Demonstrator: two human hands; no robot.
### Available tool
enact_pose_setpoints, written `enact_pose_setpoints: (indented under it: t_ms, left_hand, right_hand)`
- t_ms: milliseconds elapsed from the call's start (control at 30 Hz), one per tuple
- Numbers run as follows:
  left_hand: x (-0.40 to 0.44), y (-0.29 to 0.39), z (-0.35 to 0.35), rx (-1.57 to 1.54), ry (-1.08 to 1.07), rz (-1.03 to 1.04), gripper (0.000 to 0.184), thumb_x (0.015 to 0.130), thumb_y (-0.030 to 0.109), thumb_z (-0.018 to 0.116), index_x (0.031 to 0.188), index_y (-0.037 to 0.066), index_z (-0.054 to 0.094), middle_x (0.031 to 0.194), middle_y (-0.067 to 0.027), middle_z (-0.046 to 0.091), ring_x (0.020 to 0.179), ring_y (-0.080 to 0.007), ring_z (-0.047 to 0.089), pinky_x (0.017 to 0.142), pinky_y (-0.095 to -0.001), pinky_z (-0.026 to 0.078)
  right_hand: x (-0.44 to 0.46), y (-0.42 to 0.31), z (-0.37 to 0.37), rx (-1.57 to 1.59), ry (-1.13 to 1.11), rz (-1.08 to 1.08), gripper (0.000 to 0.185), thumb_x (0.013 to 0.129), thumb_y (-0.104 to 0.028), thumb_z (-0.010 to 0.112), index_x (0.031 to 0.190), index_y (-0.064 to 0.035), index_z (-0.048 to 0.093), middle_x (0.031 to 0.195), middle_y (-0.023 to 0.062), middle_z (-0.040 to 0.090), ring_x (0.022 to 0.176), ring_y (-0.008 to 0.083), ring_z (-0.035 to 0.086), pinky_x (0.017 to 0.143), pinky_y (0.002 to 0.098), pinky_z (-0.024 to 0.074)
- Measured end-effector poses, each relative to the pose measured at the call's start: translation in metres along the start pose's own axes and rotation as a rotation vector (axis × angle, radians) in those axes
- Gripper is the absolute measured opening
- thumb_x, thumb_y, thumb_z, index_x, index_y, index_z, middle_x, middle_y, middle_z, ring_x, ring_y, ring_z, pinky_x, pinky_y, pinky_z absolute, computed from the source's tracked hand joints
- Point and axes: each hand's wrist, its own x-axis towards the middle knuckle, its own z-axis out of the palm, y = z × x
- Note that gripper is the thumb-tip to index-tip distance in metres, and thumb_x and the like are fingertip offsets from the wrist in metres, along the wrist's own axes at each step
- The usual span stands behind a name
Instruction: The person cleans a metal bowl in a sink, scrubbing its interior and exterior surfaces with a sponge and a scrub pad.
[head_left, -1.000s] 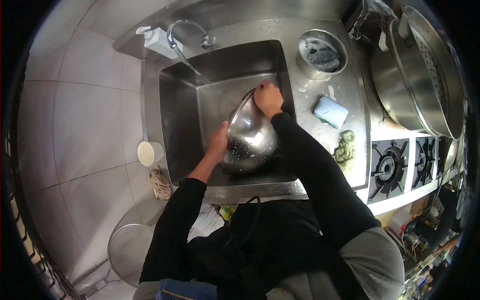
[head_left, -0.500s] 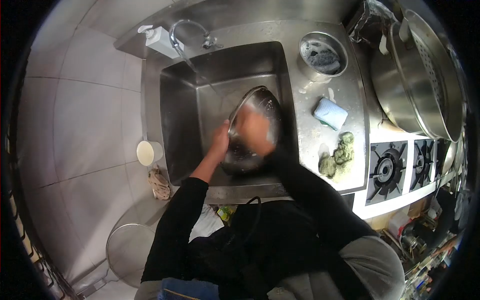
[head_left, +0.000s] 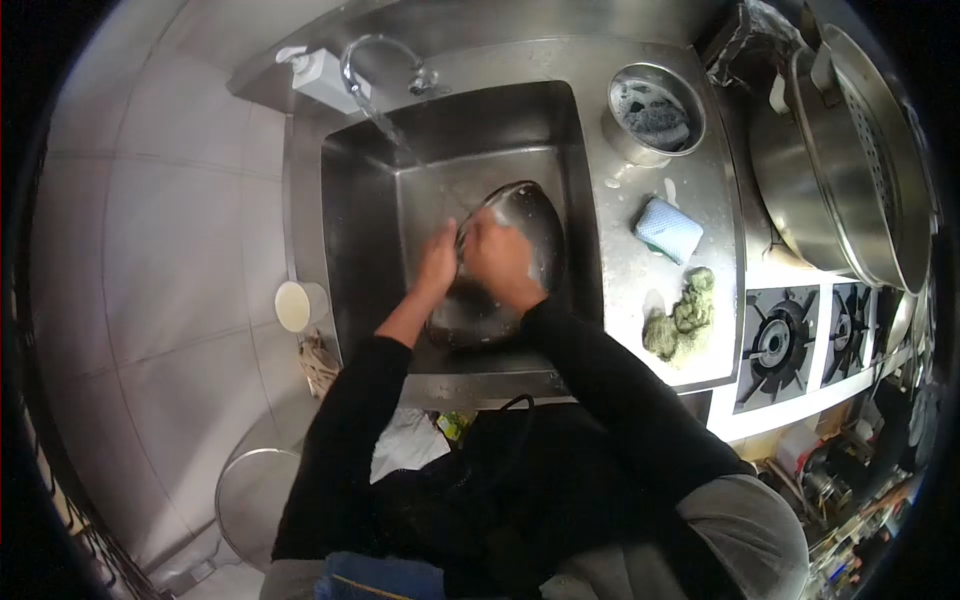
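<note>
A wet metal bowl [head_left: 535, 240] with soapy specks stands tilted in the steel sink [head_left: 360, 250]. My left hand [head_left: 437, 262] is closed around the bowl's left rim. Inside the bowl, close to that same rim, my right hand [head_left: 500, 260] is curled with its knuckles up. Whatever lies under its fingers is hidden. Water runs from the curved faucet [head_left: 345, 75] into the sink, to the left of the bowl.
On the right counter are a steel pot [head_left: 655, 115] of sudsy water, a blue-white sponge [head_left: 668, 230] and a green scouring pad [head_left: 682, 318]. Large pots [head_left: 815, 170] and a gas burner [head_left: 775, 342] stand farther right. A soap bottle [head_left: 325, 80] and cup [head_left: 300, 305] flank the sink's left side.
My right hand has moved slightly within the bowl and is less blurred. The bowl has shifted a little and tilts differently. My left hand has stayed at the rim.
</note>
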Motion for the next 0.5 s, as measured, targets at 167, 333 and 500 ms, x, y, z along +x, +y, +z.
enact_pose_setpoints:
  t_ms: [167, 333, 500]
  left_hand:
    - [-0.032, 0.016, -0.001, 0.006, -0.012, 0.153, 0.056, 0.100, 0.046, 0.044, 0.102, -0.006, 0.067, 0.095, -0.0173, 0.070, 0.092, -0.0248, 0.063, 0.084, -0.0373, 0.046]
    - [-0.031, 0.012, -0.002, 0.064, -0.021, 0.022, 0.054, 0.099, 0.045, 0.046, 0.086, -0.004, 0.063, 0.075, -0.0100, 0.064, 0.076, -0.0197, 0.060, 0.070, -0.0387, 0.044]
    - [-0.026, 0.005, 0.008, -0.137, -0.050, -0.040, 0.051, 0.098, 0.045, 0.048, 0.087, -0.002, 0.064, 0.076, -0.0088, 0.064, 0.072, -0.0203, 0.058, 0.069, -0.0376, 0.043]
  right_hand:
    - [0.063, 0.059, -0.023, -0.122, 0.236, 0.068, 0.021, 0.088, -0.027, 0.057, 0.090, -0.0060, 0.061, 0.077, 0.0213, 0.068, 0.068, 0.0404, 0.068, 0.059, 0.0516, 0.0550]
    - [0.009, 0.032, 0.006, -0.150, 0.331, -0.059, 0.022, 0.089, -0.029, 0.057, 0.089, -0.0075, 0.062, 0.073, 0.0218, 0.067, 0.068, 0.0412, 0.068, 0.060, 0.0535, 0.0542]
    - [0.069, 0.073, -0.007, -0.090, 0.300, 0.040, 0.020, 0.088, -0.026, 0.056, 0.087, -0.0064, 0.060, 0.072, 0.0210, 0.067, 0.067, 0.0384, 0.068, 0.057, 0.0498, 0.0543]
